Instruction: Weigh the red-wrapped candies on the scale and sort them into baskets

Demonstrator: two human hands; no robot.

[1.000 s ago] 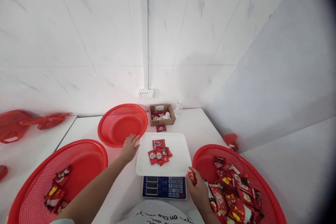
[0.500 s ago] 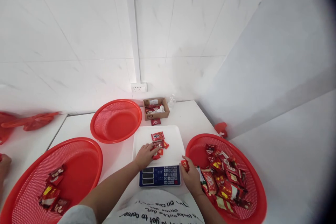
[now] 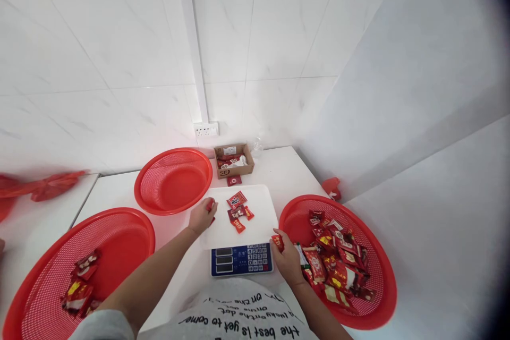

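The cardboard box (image 3: 239,171) is marked "SF"; the shirt (image 3: 227,316) reads "the best is yet to come" and "on the dot". The electronic scale (image 3: 240,265) has keys numbered 0 to 6; writing on the red packets (image 3: 236,200) is too small to read.

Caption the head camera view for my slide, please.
Left hand and right hand hold red packets beside a scale's white tray, among red mesh baskets.

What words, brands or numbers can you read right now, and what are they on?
"the best is yet to come": shirt, upside down.
"on the dot": shirt.
"lucky": shirt.
"SF": cardboard box.
"4 5 6", "1 2 3", "0": scale keys.
Too small or blurred: packets, box label, remaining keys and shirt words.
Displays: no digits readable.
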